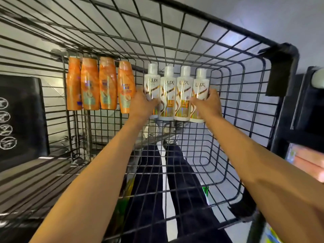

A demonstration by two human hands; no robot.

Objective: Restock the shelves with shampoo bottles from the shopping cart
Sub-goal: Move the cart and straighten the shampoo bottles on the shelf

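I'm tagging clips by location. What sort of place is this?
Likely a shop or supermarket: a wire cart holds four matching orange bottles and four white bottles, like stock.

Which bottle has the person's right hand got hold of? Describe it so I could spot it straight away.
The black wire cart holds a row of bottles: four orange bottles, then four white bottles. The right hand grips the rightmost white bottle, while the left hand grips the leftmost white bottle. Only the rightmost has bare wire, not another bottle, on its right.
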